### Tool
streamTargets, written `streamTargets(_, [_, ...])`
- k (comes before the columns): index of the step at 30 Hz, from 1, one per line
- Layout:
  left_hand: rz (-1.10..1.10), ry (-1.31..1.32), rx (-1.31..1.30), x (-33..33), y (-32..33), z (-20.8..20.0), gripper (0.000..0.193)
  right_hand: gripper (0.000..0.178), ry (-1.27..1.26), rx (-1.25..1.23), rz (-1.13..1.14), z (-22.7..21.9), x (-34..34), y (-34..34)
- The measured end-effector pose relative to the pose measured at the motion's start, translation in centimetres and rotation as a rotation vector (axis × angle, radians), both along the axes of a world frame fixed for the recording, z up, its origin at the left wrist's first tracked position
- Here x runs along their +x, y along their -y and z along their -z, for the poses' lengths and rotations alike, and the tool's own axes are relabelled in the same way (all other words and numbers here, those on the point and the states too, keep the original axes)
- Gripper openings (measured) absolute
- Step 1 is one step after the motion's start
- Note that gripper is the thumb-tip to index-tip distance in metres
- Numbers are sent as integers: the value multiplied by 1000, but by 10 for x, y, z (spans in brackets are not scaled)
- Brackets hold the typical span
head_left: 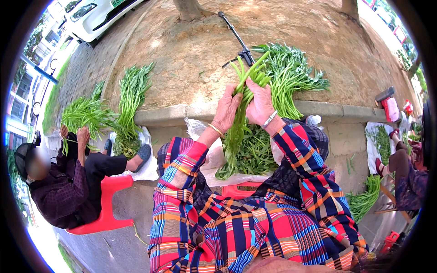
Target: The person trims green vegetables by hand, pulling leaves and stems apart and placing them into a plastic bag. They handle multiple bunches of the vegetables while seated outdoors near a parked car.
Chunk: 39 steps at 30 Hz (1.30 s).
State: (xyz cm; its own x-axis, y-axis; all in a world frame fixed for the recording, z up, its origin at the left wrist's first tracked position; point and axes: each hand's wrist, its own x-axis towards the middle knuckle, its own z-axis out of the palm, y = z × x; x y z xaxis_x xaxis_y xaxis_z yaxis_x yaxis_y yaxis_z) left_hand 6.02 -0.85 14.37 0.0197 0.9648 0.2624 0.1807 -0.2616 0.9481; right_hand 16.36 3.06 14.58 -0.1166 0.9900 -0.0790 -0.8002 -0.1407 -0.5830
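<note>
Basically, left hand (226, 110) and right hand (260, 103) pinch the stem bunch (238, 123), some fingers hidden, leaf pile (255, 152) below hands partly covered.

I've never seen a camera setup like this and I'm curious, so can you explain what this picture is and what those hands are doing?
There's no robot here, just a person's bare hands. The picture comes from a wide fisheye camera on their head, looking down, so straight edges bend near the rim. The plaid sleeves are the wearer's own.

The left hand and right hand together grip a bunch of leafy green stems, possibly water spinach. Below them, loose leaves lie on a white sheet. Beyond the right hand, a larger heap of stems lies across the kerb and bare dirt. At the left, another person handles similar greens.
</note>
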Motion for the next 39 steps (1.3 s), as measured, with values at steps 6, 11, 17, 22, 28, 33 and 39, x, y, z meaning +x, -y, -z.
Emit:
streamTargets(6, [10,-192,-37,-9,-1,-3,15,10,-9,41,-33,1,7,-4])
streamTargets(11, [108,-181,86,-27,-5,-7,14,14,74,117,-59,-7,14,-4])
streamTargets(17, [248,-50,-60,-47,-8,-13,17,17,80,144,-115,-15,16,-1])
streamTargets(22, [257,-56,-92,-47,-5,-18,16,17,74,143,-94,-15,12,3])
streamTargets(28, [324,102,-68,-32,-5,-5,15,23,40,91,-135,-11,17,-2])
streamTargets(33, [361,250,-157,-31,-5,-5,13,23,41,70,-142,-15,22,-2])
streamTargets(39, [200,290,-174,-31,-5,2,19,15,19,15,-100,-30,21,6])
